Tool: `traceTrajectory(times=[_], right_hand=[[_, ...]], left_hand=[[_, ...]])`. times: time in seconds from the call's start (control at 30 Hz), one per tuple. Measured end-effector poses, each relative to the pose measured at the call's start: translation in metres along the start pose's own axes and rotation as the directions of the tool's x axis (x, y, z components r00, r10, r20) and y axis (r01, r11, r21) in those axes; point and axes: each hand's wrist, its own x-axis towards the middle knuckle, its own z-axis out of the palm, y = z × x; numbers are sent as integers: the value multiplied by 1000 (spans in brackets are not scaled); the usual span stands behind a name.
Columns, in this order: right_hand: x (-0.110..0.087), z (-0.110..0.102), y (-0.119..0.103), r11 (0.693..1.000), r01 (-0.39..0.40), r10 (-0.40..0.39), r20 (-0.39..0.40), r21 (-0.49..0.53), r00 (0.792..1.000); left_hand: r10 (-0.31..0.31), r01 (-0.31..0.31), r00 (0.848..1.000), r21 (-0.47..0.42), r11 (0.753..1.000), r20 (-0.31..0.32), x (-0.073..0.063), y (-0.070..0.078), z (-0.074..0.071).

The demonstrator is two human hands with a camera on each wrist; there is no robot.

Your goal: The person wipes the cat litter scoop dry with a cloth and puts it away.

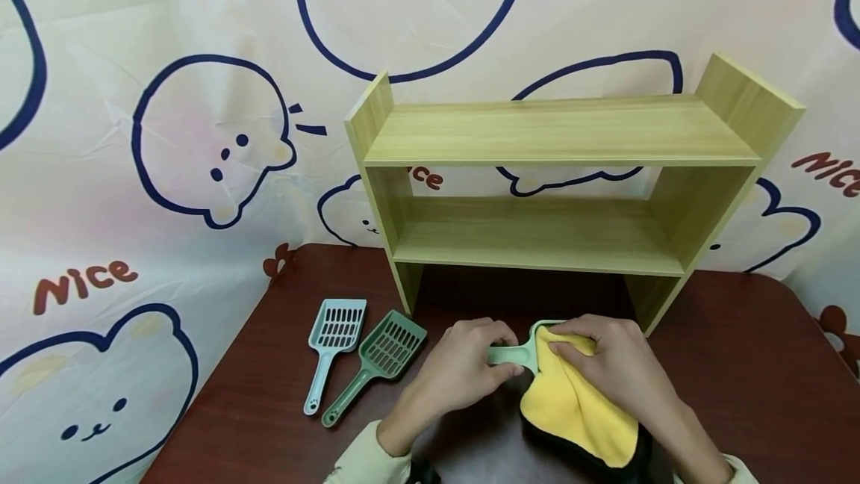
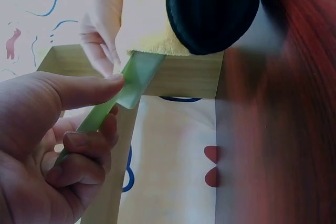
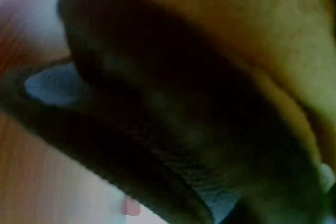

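My left hand grips the handle of a light green litter scoop, holding it sideways over the table. A yellow cloth with a black edge drapes over the scoop's head and hides most of it. My right hand pinches the cloth against the scoop head, fingers on top. In the left wrist view, the thumb and curled fingers wrap the green handle, and the cloth covers the far end. Blurred folds of the cloth, with a grey underside, fill the right wrist view.
Left of my hands, a light blue litter scoop and a dark green litter scoop lie side by side on the dark red-brown table. Behind stands a pale wooden shelf with two boards, against a cartoon-printed backdrop.
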Motion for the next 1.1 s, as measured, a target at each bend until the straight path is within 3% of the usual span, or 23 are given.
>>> traceTrajectory(times=[0.27,0.43,0.83,1.1], right_hand=[[-1,-10,4,990,52,-61,-71,-128,996],[-2,-22,11,987,52,-71,-121,-151,990],[-1,-26,17,997,61,-68,-161,-51,985],[-1,-16,15,999,40,-39,-122,7,992]], left_hand=[[-25,25,1000,-35,999,4,0,-2,-7],[-30,29,999,-46,998,-12,0,-6,-15],[-34,33,999,-40,999,-29,0,-12,-21],[-30,29,999,-71,997,-15,-1,-9,-18]])
